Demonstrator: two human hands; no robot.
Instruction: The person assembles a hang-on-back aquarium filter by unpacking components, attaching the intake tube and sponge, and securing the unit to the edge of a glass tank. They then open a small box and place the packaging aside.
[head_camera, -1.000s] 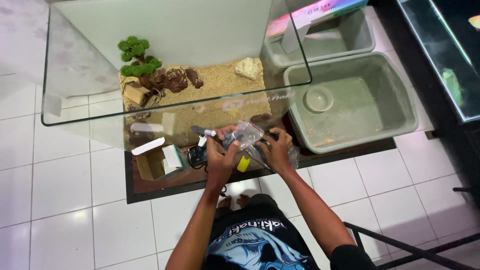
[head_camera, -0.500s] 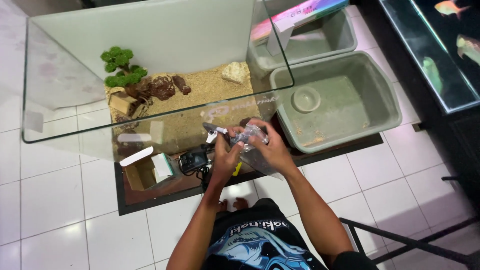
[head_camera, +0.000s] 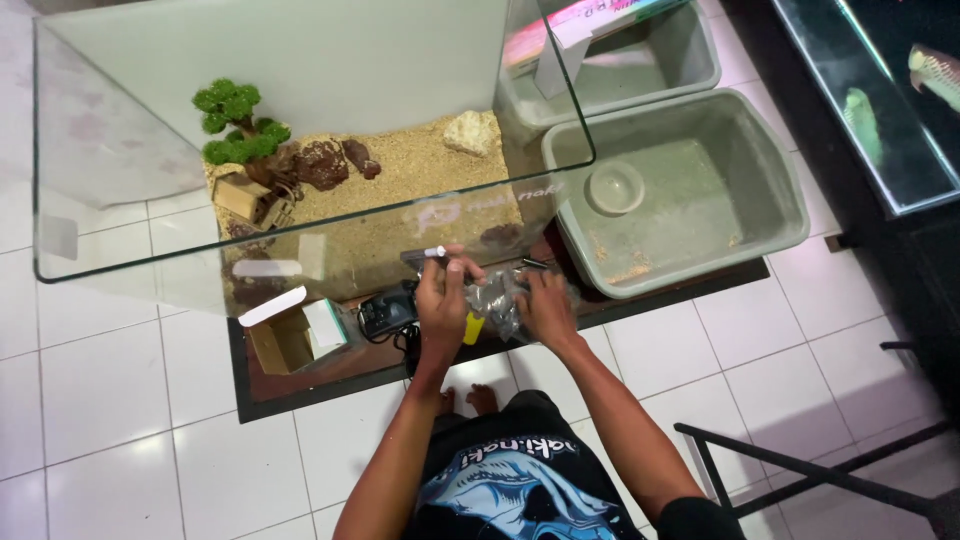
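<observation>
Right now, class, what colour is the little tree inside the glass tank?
Green foliage on a brown trunk: the little tree shows best in the head view.

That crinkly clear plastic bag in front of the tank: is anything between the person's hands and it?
No. Both hands are already on the clear plastic bag: the left hand grips its left side together with a small white-tipped tube, and the right hand presses on its right side. Nothing visible lies between them.
</observation>
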